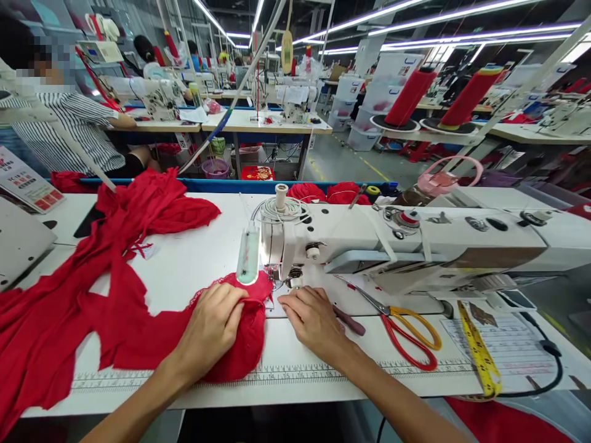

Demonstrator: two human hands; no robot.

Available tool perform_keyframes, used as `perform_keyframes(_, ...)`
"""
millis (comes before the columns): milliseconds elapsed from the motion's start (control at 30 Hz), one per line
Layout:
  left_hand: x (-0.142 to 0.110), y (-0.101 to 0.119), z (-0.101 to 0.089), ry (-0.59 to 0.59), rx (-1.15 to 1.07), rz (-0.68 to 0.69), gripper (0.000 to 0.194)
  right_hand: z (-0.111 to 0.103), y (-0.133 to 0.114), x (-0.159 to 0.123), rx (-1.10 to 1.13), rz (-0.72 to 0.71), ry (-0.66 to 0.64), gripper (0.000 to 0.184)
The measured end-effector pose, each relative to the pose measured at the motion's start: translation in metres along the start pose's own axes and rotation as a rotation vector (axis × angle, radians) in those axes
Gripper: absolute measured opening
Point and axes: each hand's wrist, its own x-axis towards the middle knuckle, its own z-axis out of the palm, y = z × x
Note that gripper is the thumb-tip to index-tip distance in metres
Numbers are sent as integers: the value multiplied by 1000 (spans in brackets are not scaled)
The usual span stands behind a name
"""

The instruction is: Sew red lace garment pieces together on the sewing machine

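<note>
My left hand (pixel 213 324) is closed on red fabric (pixel 244 357), pinching its edge between thumb and fingers, just left of the sewing machine's needle area. My right hand (pixel 314 317) rests right of the needle with its fingers curled together; whether anything is in them is hidden. A tool with a dark purple handle (pixel 349 321) sticks out beside that hand, its other end out of sight. Above both hands is the white sewing machine (pixel 295 240), with a pale green guard plate (pixel 249 253) at its head. More red fabric (pixel 124 295) spreads in folds to the left.
Scissors (pixel 406 335) with orange and red handles lie right of my right hand. Beyond are a yellow tape measure (pixel 478 351) and a written sheet (pixel 512 351). A printed ruler (pixel 323 371) runs along the front edge. Red thread cones (pixel 410 95) stand behind; a co-worker (pixel 76 129) sits at left.
</note>
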Motion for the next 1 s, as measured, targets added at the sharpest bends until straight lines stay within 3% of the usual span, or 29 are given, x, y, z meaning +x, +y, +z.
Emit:
perform_keyframes(100, 6, -2, -6, -17, -74, -28, 20, 2, -4, 2, 5, -57, 29, 23)
perform_keyframes(200, 10, -2, -10, -59, -128, 11, 20, 7, -8, 6, -33, -136, 45, 14)
perform_keyframes(400, 13, -10, -7, -252, -229, 112, 25, 7, -8, 7, -111, -222, 30, 10)
perform_keyframes(533, 17, -18, 6, -257, -106, 128, 33, 5, -6, 7, -112, -223, 13, 13)
perform_keyframes(633, 19, -18, 10, -282, -57, 146, 29, 6, -6, 5, -107, -204, 3, 18)
perform_keyframes(733, 17, -14, 12, -289, 20, 134, 39, 8, -5, 2, -87, -185, 16, 22)
perform_keyframes(900, 13, -8, 18, -257, 69, 227, 26, 7, -3, 0, -43, -185, 23, 22)
perform_keyframes(1000, 14, -10, 22, -253, 70, 250, 33, 7, -3, 0, -45, -183, 26, 23)
